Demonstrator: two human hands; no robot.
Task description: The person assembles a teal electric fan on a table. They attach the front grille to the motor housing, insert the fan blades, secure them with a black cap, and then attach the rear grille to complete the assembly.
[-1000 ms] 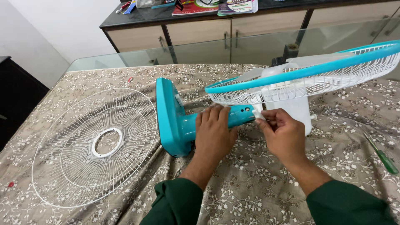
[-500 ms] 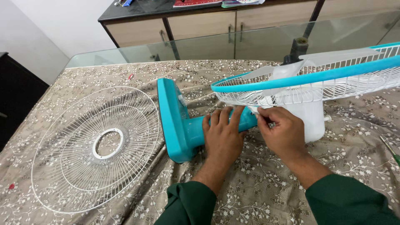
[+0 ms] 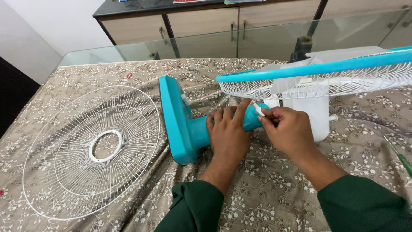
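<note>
Overall, the surface (image 3: pixel 64 60) is a glass top draped in a brown floral cloth (image 3: pixel 266 202), with cabinets beyond. Largest item: a table fan lying on its side, its teal-rimmed rear guard (image 3: pixel 317 75) and translucent blades (image 3: pixel 296 73) fitted on the white motor housing (image 3: pixel 315 116). Next, the detached white front grille (image 3: pixel 92 148) lies flat to the left, well apart from the guard, so the cage is not closed. Then the teal base (image 3: pixel 174 120), standing on edge, joined to its teal neck (image 3: pixel 253 122). The left hand (image 3: pixel 227 133) is wrapped over the neck, steadying it. The right hand (image 3: pixel 285 129) pinches a small white fitting (image 3: pixel 258 109) at the neck's end, fingers narrow around it. Smallest: a green-handled screwdriver (image 3: pixel 403 161) near the right edge.
</note>
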